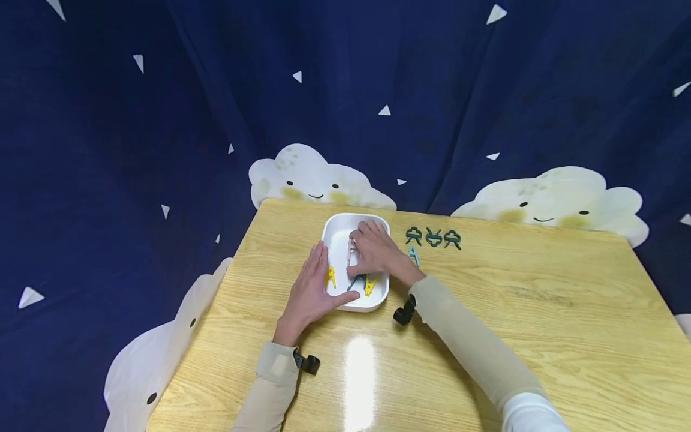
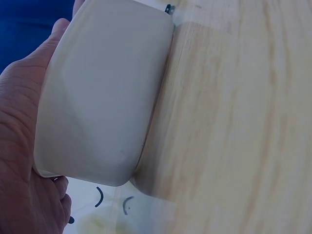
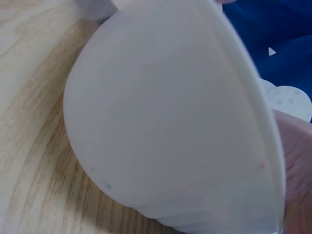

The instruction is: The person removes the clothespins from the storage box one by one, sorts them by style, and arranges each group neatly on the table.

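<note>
A white plastic bin (image 1: 338,225) stands on the table. My left hand (image 1: 309,291) rests along its left side, fingers straight and thumb extended over the near rim; in the left wrist view the palm lies against the bin. My right hand (image 1: 375,249) reaches inside and pinches a clear clothespin (image 1: 349,255) between thumb and fingers. Below it in the bin lie a yellow clothespin (image 1: 331,276) at left, a dark green clip (image 1: 354,282), partly hidden, and another yellow clothespin (image 1: 370,285) at right. The right wrist view shows mostly the bin's outer wall (image 3: 165,112).
Right of the bin, three dark green clips (image 1: 433,237) lie in a row on the wooden table (image 1: 518,336). A light blue clothespin (image 1: 413,255) lies just below them, close to the right forearm. Behind the table hangs a dark blue curtain (image 1: 345,108) with clouds.
</note>
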A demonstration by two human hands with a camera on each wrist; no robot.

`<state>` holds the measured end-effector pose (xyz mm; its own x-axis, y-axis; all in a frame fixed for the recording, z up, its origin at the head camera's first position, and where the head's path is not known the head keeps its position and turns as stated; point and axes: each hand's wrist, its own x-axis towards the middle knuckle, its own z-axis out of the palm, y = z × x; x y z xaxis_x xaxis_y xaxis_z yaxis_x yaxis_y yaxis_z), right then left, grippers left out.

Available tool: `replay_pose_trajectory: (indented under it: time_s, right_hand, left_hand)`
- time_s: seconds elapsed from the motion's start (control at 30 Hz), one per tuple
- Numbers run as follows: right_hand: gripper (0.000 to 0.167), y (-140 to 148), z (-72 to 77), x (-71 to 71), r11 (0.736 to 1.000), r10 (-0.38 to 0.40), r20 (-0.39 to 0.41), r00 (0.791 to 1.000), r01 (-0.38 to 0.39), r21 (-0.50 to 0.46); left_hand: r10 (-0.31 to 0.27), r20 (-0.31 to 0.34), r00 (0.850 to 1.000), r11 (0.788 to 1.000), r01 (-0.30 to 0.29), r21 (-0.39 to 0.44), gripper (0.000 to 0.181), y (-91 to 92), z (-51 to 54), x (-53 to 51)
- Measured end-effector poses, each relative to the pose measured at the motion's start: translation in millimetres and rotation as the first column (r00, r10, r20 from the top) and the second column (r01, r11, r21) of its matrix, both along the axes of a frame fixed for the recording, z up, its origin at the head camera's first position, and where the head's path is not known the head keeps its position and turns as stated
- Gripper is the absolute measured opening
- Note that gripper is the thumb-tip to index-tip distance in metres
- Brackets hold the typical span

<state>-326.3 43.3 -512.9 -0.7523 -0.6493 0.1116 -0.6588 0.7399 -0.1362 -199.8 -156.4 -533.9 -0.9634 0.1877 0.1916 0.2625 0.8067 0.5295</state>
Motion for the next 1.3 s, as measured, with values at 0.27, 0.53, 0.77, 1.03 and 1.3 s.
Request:
replay_pose_trajectory:
  time_s: [0.27, 0.53, 0.77, 1.03, 1.3]
  right_hand:
    - [0.084, 13.9, 12.3, 13.4, 0.997, -0.021, 0.041, 0.999, 0.024, -0.074]
    - [0.086, 37.0, 31.8, 23.1, 0.987, -0.046, 0.052, 0.998, 0.054, -0.152]
    - [0.085, 57.7, 40.5, 28.9, 0.98, -0.089, 0.04, 0.995, 0.095, -0.173]
    - [0.09, 78.1, 42.0, 35.3, 0.979, -0.112, 0.017, 0.994, 0.113, -0.168]
    - [0.09, 107.0, 33.7, 33.8, 0.973, -0.172, 0.015, 0.985, 0.172, -0.155]
  left_hand:
    - [-0.008, 0.005, 1.0, 1.0, 0.008, -0.003, 0.134, 0.2, -1.8, -1.0]
    - [0.0, 0.023, 1.0, 1.0, 0.0, -0.006, 0.135, 0.1, -1.4, -1.6]
    - [0.001, 0.02, 1.0, 1.0, -0.001, -0.01, 0.135, 0.0, 0.2, -2.3]
    - [0.005, 0.01, 1.0, 1.0, -0.005, -0.013, 0.136, -1.1, -0.1, -1.4]
    - [0.008, 0.028, 1.0, 1.0, -0.008, -0.004, 0.136, -0.5, -1.3, -0.1]
